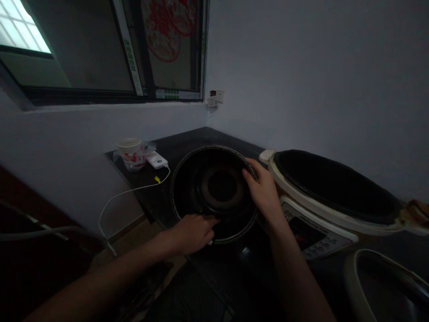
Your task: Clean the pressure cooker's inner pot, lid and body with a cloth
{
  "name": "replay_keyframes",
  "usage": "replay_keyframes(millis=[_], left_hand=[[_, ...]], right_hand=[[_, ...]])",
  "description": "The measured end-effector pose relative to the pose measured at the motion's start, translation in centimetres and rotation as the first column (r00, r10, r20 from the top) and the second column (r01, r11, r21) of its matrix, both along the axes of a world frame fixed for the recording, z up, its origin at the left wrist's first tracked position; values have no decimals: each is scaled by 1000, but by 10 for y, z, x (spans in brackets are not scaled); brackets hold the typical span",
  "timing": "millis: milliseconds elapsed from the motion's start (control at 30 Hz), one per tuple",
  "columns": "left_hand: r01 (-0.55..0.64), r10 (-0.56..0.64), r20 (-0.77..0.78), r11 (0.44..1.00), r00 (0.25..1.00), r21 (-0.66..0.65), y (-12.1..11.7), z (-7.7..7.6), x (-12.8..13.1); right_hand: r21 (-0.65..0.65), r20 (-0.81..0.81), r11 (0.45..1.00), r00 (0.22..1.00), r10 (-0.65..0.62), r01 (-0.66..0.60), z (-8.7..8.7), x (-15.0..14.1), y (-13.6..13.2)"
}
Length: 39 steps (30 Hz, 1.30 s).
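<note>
A round black inner pot (223, 185) tilts towards me on the dark tabletop, its hollow inside showing. My right hand (263, 185) grips its right rim, thumb on the inside and the other fingers hidden behind the wall. Over the near rim lies my left hand (197, 231), closed, with its fingertips down inside the pot near the bottom. A small whitish bit shows under that hand, too dim to name. To the right of the pot stands a large white electric cooker (311, 192) with a black round opening and a control panel.
A white power bank (157, 160) with a white cable (134, 189) lies on the black table (191, 136) at the left. Beside it a paper cup (130, 152) stands in a plastic bag. A pale-rimmed lid (360, 268) is at lower right. Sockets (214, 98) sit on the wall.
</note>
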State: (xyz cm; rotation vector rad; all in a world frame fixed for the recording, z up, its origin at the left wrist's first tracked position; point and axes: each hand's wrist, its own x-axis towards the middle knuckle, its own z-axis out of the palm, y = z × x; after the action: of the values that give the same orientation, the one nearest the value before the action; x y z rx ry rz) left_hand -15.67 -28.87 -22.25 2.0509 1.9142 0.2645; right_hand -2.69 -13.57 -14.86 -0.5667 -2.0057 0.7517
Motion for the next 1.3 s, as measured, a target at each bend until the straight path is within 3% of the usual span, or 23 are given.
replay_keyframes(millis=[133, 300, 400, 467, 567, 633, 700, 733, 800, 900, 1000, 1067, 1133, 1233, 1300], left_hand=[[12, -9, -276, 1000, 961, 9, 9, 3, -30], [30, -31, -297, 1000, 954, -9, 16, 5, -39], [67, -80, -158, 994, 984, -83, 16, 3, -24], [104, -102, 29, 989, 994, -109, 17, 3, -7], [114, -96, 379, 993, 920, -25, 25, 7, 22], [68, -90, 578, 996, 811, 60, 33, 11, 39], [-23, -61, 769, 995, 636, 98, 43, 14, 53], [-75, -43, 862, 993, 504, 94, 48, 16, 60], [-165, -41, 985, 984, 165, 69, 57, 22, 71], [-289, -85, 955, 957, -283, 0, 68, 39, 79], [-383, -66, 825, 905, -561, -187, 77, 65, 73], [-409, -82, 739, 870, -669, -274, 82, 81, 61], [-440, -133, 698, 853, -704, -281, 87, 91, 49], [-455, -156, 727, 859, -669, -234, 90, 89, 40], [-444, -116, 800, 874, -588, -200, 87, 76, 42]], right_hand=[[-23, 2, 1000, 1000, 17, -17, 0, 0, 1], [-37, -16, 999, 1000, 26, -26, -1, 0, 2], [-58, -39, 997, 999, 38, -40, -1, -1, 1], [-77, -55, 996, 997, 51, -55, -1, -2, 1], [-98, -58, 993, 996, 61, -66, -1, -2, 2], [-105, -52, 993, 997, 48, -53, 0, -2, 1], [-105, -46, 994, 999, 18, -23, 1, -3, 0], [-104, -40, 995, 999, 2, -6, 2, -3, -1], [-102, -23, 995, 1000, -18, 15, 3, -3, -5], [-103, -9, 995, 1000, 12, -13, 5, -3, -12], [-102, -28, 992, 997, 71, -73, 6, -5, -22], [-77, -35, 993, 995, 90, -93, 6, -8, -29], [-26, -29, 996, 996, 82, -83, 4, -11, -35], [44, -16, 998, 999, 39, -38, 1, -15, -40], [66, -13, 998, 1000, 22, -21, -1, -17, -40]])
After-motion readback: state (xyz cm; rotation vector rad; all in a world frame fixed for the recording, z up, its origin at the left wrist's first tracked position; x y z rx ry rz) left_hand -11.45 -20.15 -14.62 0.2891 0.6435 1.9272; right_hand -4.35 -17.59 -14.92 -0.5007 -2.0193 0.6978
